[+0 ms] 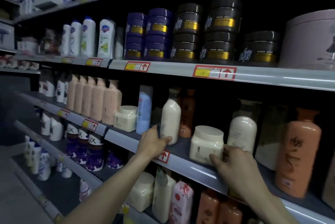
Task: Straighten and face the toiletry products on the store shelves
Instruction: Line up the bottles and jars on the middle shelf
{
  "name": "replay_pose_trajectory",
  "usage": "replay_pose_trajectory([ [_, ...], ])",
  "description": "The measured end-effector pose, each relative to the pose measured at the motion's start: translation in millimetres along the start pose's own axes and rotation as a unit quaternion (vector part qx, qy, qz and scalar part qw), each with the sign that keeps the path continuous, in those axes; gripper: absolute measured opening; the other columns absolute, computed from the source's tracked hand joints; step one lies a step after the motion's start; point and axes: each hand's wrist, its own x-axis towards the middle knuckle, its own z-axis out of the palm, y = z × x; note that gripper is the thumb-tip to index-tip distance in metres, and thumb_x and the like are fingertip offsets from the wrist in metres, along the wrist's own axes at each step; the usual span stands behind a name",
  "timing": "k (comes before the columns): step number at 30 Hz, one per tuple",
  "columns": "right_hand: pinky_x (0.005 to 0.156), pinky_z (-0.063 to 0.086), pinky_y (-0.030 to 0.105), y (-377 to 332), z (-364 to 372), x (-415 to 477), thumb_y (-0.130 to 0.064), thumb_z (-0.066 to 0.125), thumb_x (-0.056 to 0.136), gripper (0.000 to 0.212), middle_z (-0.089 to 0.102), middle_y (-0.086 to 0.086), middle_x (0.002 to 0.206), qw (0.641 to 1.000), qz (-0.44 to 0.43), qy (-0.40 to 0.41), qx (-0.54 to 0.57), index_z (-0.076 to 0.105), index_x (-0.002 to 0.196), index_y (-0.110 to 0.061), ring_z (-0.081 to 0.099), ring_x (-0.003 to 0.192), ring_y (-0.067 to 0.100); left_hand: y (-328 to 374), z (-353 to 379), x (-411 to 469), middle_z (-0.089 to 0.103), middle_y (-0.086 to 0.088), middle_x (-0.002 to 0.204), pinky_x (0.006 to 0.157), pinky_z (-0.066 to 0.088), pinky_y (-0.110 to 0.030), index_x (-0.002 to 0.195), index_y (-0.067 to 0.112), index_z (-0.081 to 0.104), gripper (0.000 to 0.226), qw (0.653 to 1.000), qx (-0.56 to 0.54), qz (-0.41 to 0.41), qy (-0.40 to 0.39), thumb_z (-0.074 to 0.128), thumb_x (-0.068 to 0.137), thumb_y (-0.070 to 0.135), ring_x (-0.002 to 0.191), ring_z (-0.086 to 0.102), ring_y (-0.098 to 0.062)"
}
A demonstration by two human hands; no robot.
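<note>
Though the light is dim and the far edges blur, the store shelving (272, 78) fills the whole view: several grey tiers running away to the left, each with a rounded front rail carrying yellow-and-red price tags (214, 72). Stacked dark jars (223, 29) sit on the tier above. Below them is the shelf (192, 166) being faced. Its deck looks smooth and flat, so goods should slide and turn on it easily. A row of peach bottles (94, 100) stands at its left and a tall orange bottle (297, 153) at its right.

Near the middle the cream bottle (171, 120) stands upright, set a little back from the rail. It is probably full and fairly heavy, and its glossy plastic looks slippery, so a low wrap round the body suits it better than the narrow neck. Just to its right, not touching it, the cream jar (206, 144) sits at the front edge. It is squat, stable and likely dense, and is best turned by its sides, below the lid.

The left hand (154, 141) grips the bottle near its base, thumb across the front and fingers (153, 131) going behind. The right hand (233, 162) holds the jar's lower right corner, fingers curled round the side and thumb on the front face.
</note>
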Motion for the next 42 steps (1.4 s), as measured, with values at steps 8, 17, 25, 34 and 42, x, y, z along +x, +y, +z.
replay_pose_trajectory([
  [8,0.092,0.056,0.039,2,14,12,-0.043,0.072,0.086,0.034,0.078,-0.005,0.103,0.999,-0.016,0.023,0.015,0.073,0.116,-0.026,0.070,0.106,0.023,-5,25,28,0.073,-0.001,0.100,0.083,0.058,-0.042,0.104,0.024,0.070,0.048,0.998,0.042,0.035,0.030,0.068,0.073,0.060,0.097,0.068,-0.025],
  [17,0.085,0.051,0.034,-3,21,26,-0.056,0.073,0.084,0.047,0.076,-0.001,0.107,0.999,-0.018,-0.003,0.026,0.071,0.118,-0.023,0.065,0.107,0.027,21,48,37,0.070,-0.007,0.117,0.096,0.054,-0.045,0.111,0.024,0.068,0.047,0.998,0.017,0.055,-0.022,0.068,0.076,0.054,0.113,0.065,-0.030],
  [25,0.085,0.056,0.042,2,21,26,-0.063,0.072,0.082,0.048,0.077,-0.002,0.100,0.999,-0.009,0.029,0.030,0.071,0.109,-0.023,0.066,0.105,0.031,19,50,36,0.078,0.003,0.105,0.096,0.056,-0.030,0.107,0.018,0.078,0.028,0.995,-0.021,0.097,-0.030,0.076,0.085,0.036,0.105,0.071,-0.012],
  [34,0.083,0.048,0.040,-2,27,24,-0.063,0.065,0.089,0.052,0.071,0.016,0.104,0.999,0.001,-0.006,-0.036,0.066,0.107,-0.014,0.061,0.104,0.040,24,39,15,0.075,0.015,0.104,0.091,0.050,-0.011,0.113,0.029,0.076,0.035,0.968,-0.097,0.201,-0.116,0.058,0.094,0.006,0.101,0.066,0.007],
  [42,0.082,0.051,0.037,-14,38,35,-0.056,0.066,0.087,0.045,0.073,0.009,0.107,0.998,-0.023,-0.041,0.030,0.068,0.114,-0.020,0.065,0.106,0.034,3,-9,10,0.078,0.000,0.105,0.090,0.059,-0.025,0.113,0.013,0.077,0.023,0.981,-0.153,0.112,-0.037,0.069,0.092,0.006,0.092,0.073,-0.004],
])
